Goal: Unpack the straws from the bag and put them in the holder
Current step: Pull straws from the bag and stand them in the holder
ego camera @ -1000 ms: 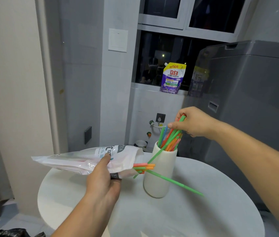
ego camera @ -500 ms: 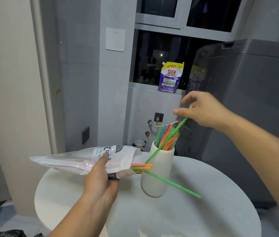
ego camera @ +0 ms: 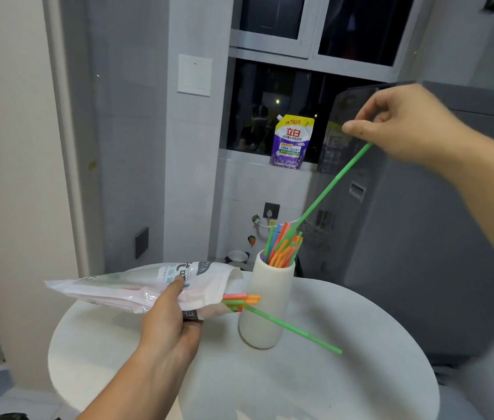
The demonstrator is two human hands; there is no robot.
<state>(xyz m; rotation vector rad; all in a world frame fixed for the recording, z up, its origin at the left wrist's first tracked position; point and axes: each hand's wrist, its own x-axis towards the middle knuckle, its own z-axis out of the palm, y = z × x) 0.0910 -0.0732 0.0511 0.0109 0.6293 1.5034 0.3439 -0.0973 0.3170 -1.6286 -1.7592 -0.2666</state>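
Note:
My left hand (ego camera: 168, 324) grips a white plastic straw bag (ego camera: 136, 286) held level above the table, its open mouth facing right. Several orange and green straw ends (ego camera: 239, 300) poke out of that mouth, and one long green straw (ego camera: 294, 330) slants out of it down to the right, in front of the holder. The white ribbed holder (ego camera: 266, 307) stands upright on the table with several coloured straws (ego camera: 283, 245) in it. My right hand (ego camera: 403, 124) is raised above and right of the holder, pinching the top of a green straw (ego camera: 333, 183) whose lower end is just above the holder's straws.
The round white table (ego camera: 345, 386) carries the holder. A grey washing machine (ego camera: 451, 225) stands close behind on the right. A purple detergent pouch (ego camera: 292, 142) leans on the window sill. Tiled wall and a white switch plate (ego camera: 194, 74) are at the back.
My right hand has risen up and to the right with the green straw, lifting its lower end from beside the holder to above the straws. The left hand and bag have stayed put.

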